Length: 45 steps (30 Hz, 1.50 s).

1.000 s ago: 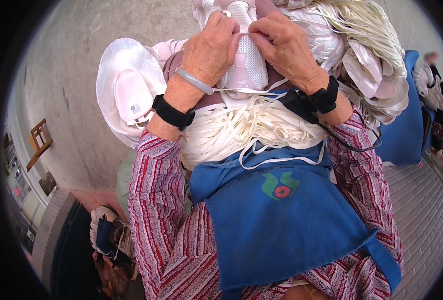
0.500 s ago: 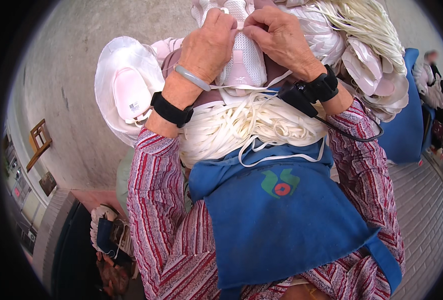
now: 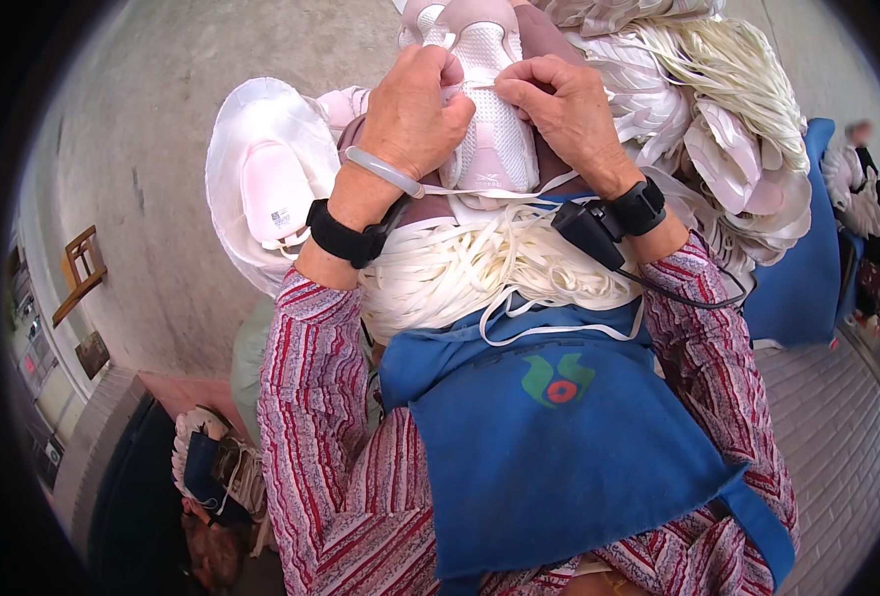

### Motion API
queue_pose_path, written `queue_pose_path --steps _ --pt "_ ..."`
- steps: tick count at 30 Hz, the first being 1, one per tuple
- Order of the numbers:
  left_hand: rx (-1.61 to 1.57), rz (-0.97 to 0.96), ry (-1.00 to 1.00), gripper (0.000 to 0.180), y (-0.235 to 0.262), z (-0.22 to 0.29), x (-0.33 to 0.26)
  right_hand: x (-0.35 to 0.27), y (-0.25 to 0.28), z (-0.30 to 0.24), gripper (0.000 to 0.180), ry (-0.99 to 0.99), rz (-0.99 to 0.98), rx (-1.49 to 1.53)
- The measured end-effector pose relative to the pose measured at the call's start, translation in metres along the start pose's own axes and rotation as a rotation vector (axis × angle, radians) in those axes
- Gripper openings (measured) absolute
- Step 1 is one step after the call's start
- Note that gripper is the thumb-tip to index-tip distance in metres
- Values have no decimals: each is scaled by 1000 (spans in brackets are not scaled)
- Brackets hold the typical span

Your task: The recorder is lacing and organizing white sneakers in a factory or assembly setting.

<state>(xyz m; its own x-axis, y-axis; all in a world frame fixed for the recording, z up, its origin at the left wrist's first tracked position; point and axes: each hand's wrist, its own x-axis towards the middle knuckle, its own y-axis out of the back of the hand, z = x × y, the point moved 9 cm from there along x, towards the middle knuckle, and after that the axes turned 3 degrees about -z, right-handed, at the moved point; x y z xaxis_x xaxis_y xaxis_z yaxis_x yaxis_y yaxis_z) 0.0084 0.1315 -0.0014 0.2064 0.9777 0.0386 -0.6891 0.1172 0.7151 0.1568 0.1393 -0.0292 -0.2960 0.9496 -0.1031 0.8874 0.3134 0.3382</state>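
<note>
Lace [image 3: 480,85] pinched from both sides

Left hand [image 3: 415,111] and right hand [image 3: 567,114], slightly apart, grip it over a white shoe upper [image 3: 486,139] on the lap [image 3: 425,210], beyond the far edge of the blue apron [image 3: 579,467]. Loose laces [image 3: 489,268] heap along that edge. A white bowl-like holder [image 3: 223,179] with a pink pad [image 3: 269,189] sits left; layered shoe parts [image 3: 728,144] pile right.

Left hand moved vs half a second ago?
Yes, slightly: judged against the pale shoe under the hands, the left hand has shifted left, widening the gap to the right hand.
</note>
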Motion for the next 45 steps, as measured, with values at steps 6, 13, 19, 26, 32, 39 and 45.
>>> queue_pose_path --steps 6,13,19,26,32,39,45 --pt "65 24 -19 15 1 13 -1 -10 9 -35 12 252 124 -258" --pt "91 0 -64 14 1 9 2 6 0 -8 11 -26 -85 -30" --pt "36 5 -61 13 2 7 4 -2 -3 -45 9 304 75 -409" --pt "-52 -12 5 12 2 -6 0 -9 4 -42 10 302 63 -398" --pt "-72 -29 36 13 0 -10 0 -13 4 -48 13 300 115 -465" --pt "-139 -89 115 13 -2 -11 0 -14 -4 -48 12 241 77 -551" --pt "-241 -135 187 14 -5 -13 2 -17 -12 -36 11 197 203 -435"
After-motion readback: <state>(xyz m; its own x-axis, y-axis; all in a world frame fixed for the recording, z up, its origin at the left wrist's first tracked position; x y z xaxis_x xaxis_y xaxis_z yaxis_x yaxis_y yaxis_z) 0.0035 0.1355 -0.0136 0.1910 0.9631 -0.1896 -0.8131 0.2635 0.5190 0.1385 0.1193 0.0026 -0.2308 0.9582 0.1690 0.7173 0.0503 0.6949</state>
